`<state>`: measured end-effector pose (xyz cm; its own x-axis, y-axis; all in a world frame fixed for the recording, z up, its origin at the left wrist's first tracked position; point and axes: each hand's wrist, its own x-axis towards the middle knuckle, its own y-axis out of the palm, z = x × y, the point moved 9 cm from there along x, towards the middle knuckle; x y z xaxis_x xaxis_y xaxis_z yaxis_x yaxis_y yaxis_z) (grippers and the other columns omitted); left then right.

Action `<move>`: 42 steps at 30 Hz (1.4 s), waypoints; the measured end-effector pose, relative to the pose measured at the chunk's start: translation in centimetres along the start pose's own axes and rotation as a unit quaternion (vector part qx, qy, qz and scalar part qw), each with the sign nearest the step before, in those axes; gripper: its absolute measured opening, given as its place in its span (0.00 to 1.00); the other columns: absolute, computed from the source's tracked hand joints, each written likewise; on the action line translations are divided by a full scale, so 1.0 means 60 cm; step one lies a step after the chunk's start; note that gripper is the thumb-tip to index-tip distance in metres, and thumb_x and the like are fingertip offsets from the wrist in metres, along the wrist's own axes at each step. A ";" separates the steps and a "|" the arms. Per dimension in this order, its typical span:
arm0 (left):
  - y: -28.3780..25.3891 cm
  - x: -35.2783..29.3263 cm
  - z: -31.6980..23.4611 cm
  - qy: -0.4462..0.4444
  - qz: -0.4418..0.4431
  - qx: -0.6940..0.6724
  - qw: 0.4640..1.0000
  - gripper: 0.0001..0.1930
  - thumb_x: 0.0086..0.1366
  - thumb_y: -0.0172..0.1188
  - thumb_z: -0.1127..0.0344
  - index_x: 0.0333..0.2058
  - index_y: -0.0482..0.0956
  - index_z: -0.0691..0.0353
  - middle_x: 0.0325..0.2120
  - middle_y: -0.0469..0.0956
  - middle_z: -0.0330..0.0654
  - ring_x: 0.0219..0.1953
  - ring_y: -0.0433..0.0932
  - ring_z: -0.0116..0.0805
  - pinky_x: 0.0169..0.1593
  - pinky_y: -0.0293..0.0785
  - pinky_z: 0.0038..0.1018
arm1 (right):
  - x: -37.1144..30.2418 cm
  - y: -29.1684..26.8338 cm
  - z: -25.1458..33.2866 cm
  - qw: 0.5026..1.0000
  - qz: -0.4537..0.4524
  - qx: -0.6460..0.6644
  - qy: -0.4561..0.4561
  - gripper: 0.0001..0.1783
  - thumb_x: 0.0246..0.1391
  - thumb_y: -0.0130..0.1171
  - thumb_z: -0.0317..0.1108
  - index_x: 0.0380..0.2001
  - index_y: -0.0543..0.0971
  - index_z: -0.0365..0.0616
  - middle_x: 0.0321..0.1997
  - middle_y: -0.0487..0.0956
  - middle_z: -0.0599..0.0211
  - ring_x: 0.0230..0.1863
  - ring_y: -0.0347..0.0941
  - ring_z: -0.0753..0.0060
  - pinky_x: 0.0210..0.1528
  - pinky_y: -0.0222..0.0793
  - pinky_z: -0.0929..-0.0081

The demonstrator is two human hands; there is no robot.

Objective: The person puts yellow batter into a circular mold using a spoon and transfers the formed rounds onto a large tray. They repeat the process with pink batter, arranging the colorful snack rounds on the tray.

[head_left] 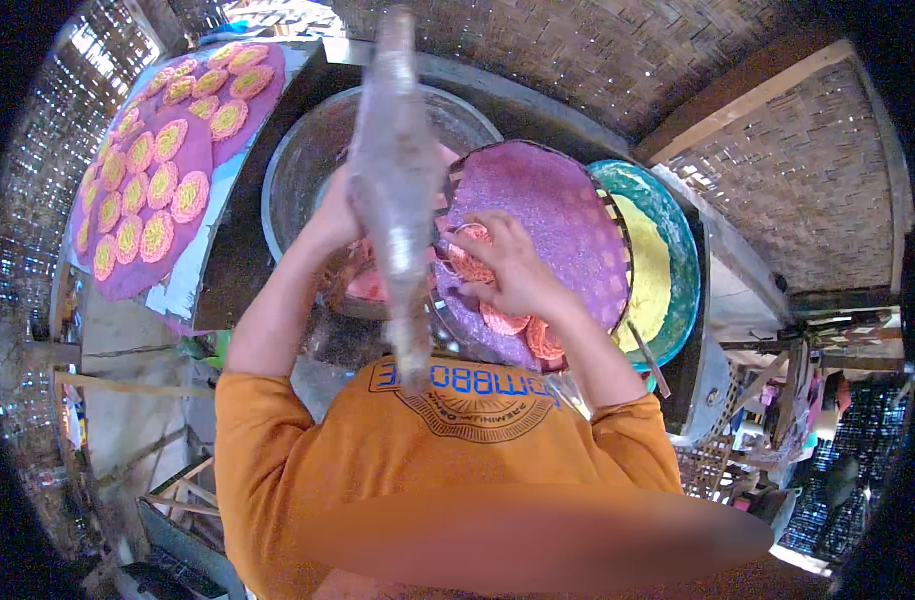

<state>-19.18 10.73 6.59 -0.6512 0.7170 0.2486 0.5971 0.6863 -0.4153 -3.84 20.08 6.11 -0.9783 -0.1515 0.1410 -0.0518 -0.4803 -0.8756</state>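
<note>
My right hand (516, 268) spans a pink coiled dough disc (470, 256), thumb and fingers at its edges, over the left side of a round purple-covered woven tray (543, 190). Two more pink discs, one (506, 319) below the palm and another (546, 342) near the wrist, lie along the tray's near edge. Over the large metal basin (283, 190) is my left hand (340, 215); its fingers are hidden behind a long, blurred, shiny grey object (403, 190) close to the camera. Pink dough (368, 285) shows below that hand.
A green basin (690, 260) holding a yellow mass (643, 265) stands right of the tray, a thin stick (650, 362) at its near side. At far left, pink discs with yellow centres (136, 195) cover purple sheets (203, 155). Woven walls (578, 60) enclose the back.
</note>
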 end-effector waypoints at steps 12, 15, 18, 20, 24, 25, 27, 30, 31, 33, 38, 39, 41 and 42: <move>-0.155 -0.181 0.045 -0.087 -0.264 -0.508 0.815 0.17 0.59 0.54 0.62 0.42 0.67 0.67 0.29 0.72 0.48 0.31 0.73 0.37 0.41 0.73 0.34 | -0.001 0.046 -0.002 0.986 0.019 -0.166 -0.023 0.15 0.36 0.60 0.31 0.34 0.79 0.50 0.58 0.61 0.62 0.61 0.51 0.51 0.60 0.46 0.49; -0.168 -0.192 0.048 -0.088 -0.290 -0.314 0.900 0.16 0.58 0.54 0.58 0.35 0.70 0.67 0.27 0.70 0.45 0.29 0.72 0.35 0.46 0.69 0.34 | -0.007 0.056 -0.008 0.986 0.004 -0.168 -0.023 0.10 0.39 0.57 0.33 0.30 0.80 0.49 0.57 0.62 0.63 0.60 0.52 0.54 0.59 0.46 0.46; -0.194 -0.213 0.175 -0.083 -0.246 -0.355 0.898 0.22 0.58 0.54 0.56 0.44 0.66 0.69 0.35 0.71 0.53 0.34 0.74 0.42 0.41 0.75 0.34 | -0.011 0.059 -0.013 0.989 -0.019 -0.147 -0.025 0.08 0.40 0.57 0.34 0.28 0.80 0.48 0.55 0.65 0.64 0.59 0.55 0.55 0.59 0.47 0.47; -0.189 -0.209 0.187 -0.089 -0.233 -0.401 0.881 0.27 0.58 0.54 0.55 0.49 0.64 0.69 0.39 0.71 0.57 0.36 0.75 0.46 0.37 0.77 0.35 | -0.012 0.048 -0.014 0.991 -0.051 -0.123 -0.020 0.07 0.38 0.60 0.33 0.26 0.79 0.47 0.53 0.67 0.63 0.57 0.57 0.54 0.57 0.50 0.50; -0.168 -0.205 0.102 -0.142 -0.279 -0.497 0.809 0.19 0.61 0.51 0.54 0.37 0.68 0.68 0.30 0.70 0.49 0.31 0.72 0.38 0.35 0.75 0.33 | -0.008 0.018 -0.017 0.990 -0.118 -0.073 -0.004 0.08 0.35 0.64 0.33 0.22 0.76 0.45 0.50 0.69 0.63 0.55 0.59 0.54 0.54 0.55 0.55; -0.163 -0.205 0.080 -0.162 -0.306 -0.491 0.800 0.18 0.62 0.49 0.54 0.31 0.70 0.66 0.25 0.70 0.44 0.28 0.70 0.34 0.34 0.75 0.31 | -0.005 0.012 -0.018 0.990 -0.127 -0.063 -0.002 0.09 0.35 0.64 0.34 0.21 0.76 0.45 0.50 0.69 0.63 0.55 0.59 0.54 0.54 0.56 0.56; -0.161 -0.212 0.087 -0.185 -0.339 -0.456 0.802 0.18 0.62 0.49 0.54 0.32 0.70 0.66 0.25 0.70 0.45 0.28 0.70 0.35 0.37 0.74 0.32 | 0.002 0.015 -0.012 0.988 -0.132 -0.084 -0.014 0.08 0.36 0.64 0.33 0.22 0.76 0.45 0.50 0.69 0.64 0.55 0.60 0.54 0.54 0.56 0.57; -0.179 -0.210 0.123 -0.081 -0.287 -0.391 0.871 0.17 0.62 0.48 0.55 0.33 0.70 0.66 0.25 0.70 0.45 0.30 0.70 0.38 0.40 0.71 0.34 | 0.018 0.009 0.001 0.987 -0.137 -0.084 -0.028 0.08 0.36 0.64 0.33 0.22 0.76 0.45 0.50 0.70 0.63 0.54 0.61 0.53 0.54 0.56 0.59; -0.179 -0.205 0.113 -0.067 -0.275 -0.379 0.881 0.16 0.63 0.48 0.55 0.32 0.70 0.66 0.25 0.70 0.45 0.30 0.70 0.38 0.41 0.70 0.34 | 0.025 0.005 0.003 0.987 -0.139 -0.079 -0.030 0.08 0.36 0.63 0.32 0.23 0.76 0.45 0.49 0.70 0.63 0.53 0.61 0.53 0.54 0.57 0.59; -0.176 -0.204 0.102 -0.084 -0.275 -0.370 0.883 0.15 0.63 0.48 0.57 0.31 0.70 0.66 0.24 0.70 0.44 0.31 0.70 0.39 0.43 0.68 0.36 | 0.035 -0.016 0.011 0.983 -0.175 -0.047 -0.035 0.07 0.38 0.61 0.33 0.22 0.75 0.45 0.49 0.69 0.62 0.54 0.60 0.52 0.54 0.56 0.57; -0.178 -0.227 0.201 -0.149 -0.284 -0.440 0.839 0.22 0.57 0.55 0.60 0.43 0.66 0.71 0.35 0.70 0.53 0.35 0.73 0.41 0.37 0.74 0.35 | 0.072 -0.050 0.044 0.974 -0.215 -0.014 -0.067 0.07 0.39 0.60 0.34 0.24 0.75 0.46 0.50 0.69 0.61 0.54 0.60 0.53 0.54 0.55 0.56; -0.168 -0.237 0.281 -0.158 -0.282 -0.460 0.827 0.22 0.57 0.55 0.59 0.43 0.66 0.72 0.36 0.70 0.53 0.35 0.73 0.41 0.38 0.74 0.34 | 0.082 -0.052 0.051 0.974 -0.214 -0.011 -0.070 0.07 0.40 0.60 0.34 0.26 0.76 0.47 0.50 0.69 0.61 0.54 0.60 0.53 0.54 0.55 0.57; -0.165 -0.234 0.329 -0.184 -0.250 -0.518 0.797 0.23 0.57 0.55 0.58 0.43 0.66 0.72 0.36 0.70 0.53 0.36 0.73 0.41 0.38 0.74 0.34 | 0.097 -0.045 0.061 0.976 -0.198 -0.038 -0.081 0.09 0.41 0.60 0.36 0.30 0.78 0.50 0.50 0.69 0.61 0.54 0.60 0.53 0.54 0.56 0.58; -0.163 -0.237 0.344 -0.201 -0.226 -0.554 0.776 0.23 0.57 0.55 0.57 0.43 0.66 0.72 0.36 0.70 0.53 0.36 0.73 0.41 0.38 0.74 0.33 | 0.103 -0.035 0.069 0.977 -0.178 -0.066 -0.095 0.11 0.42 0.59 0.37 0.33 0.78 0.52 0.50 0.69 0.61 0.54 0.60 0.53 0.54 0.56 0.59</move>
<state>-25.44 -8.69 -10.95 -0.8713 0.4303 -0.2357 0.1567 0.6993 0.6974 -8.95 16.58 10.75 -0.8393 -0.1600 0.5195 -0.4192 -0.4179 -0.8060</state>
